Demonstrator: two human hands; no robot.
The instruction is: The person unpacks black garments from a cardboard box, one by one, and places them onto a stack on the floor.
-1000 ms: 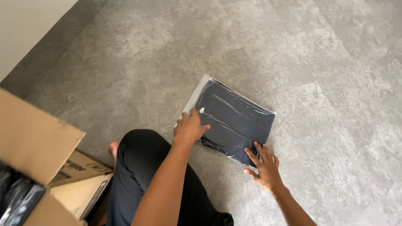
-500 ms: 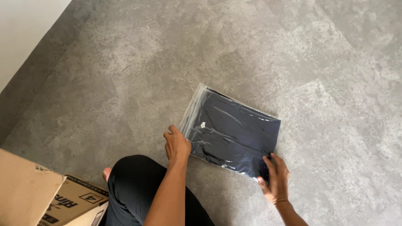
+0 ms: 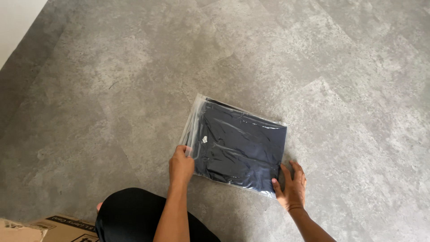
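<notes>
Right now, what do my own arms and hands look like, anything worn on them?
Both forearms are bare: no sleeves reach into view. The left hand and the right hand wear no gloves, and no ring, watch or bracelet shows on either. The fingers are uncovered and the nails look short and plain. The only clothing in view is black trousers over the bent knee.

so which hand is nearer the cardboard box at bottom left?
Left. The left hand rests on the near-left corner of the clear bag of dark clothing, on the side toward the cardboard box. The right hand is at the bag's near-right corner, farther away.
</notes>
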